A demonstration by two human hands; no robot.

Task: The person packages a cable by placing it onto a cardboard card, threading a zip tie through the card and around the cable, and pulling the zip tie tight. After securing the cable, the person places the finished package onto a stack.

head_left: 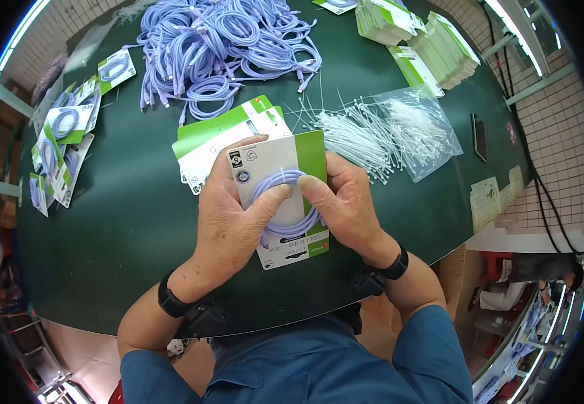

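Observation:
My left hand (pixel 223 225) and my right hand (pixel 351 205) hold a white-and-green packaging card (pixel 275 151) between them, above the near part of the table. A coiled lilac USB cable (pixel 300 227) lies against the card's face. Both thumbs press on the coil near its top, where a thin white cable tie shows. My other fingers are curled behind the card and mostly hidden. Just beyond my hands, several loose packaging cards (pixel 224 131) lie overlapped on the table. Loose white cable ties (pixel 356 140) are spread to the right of them.
A heap of coiled lilac cables (pixel 218 40) covers the far middle of the green table (pixel 117 269). Cards with cables (pixel 66 124) pile up at left. At right are stacked cards (pixel 448 50), a clear bag of ties (pixel 433 135) and a phone (pixel 480 138).

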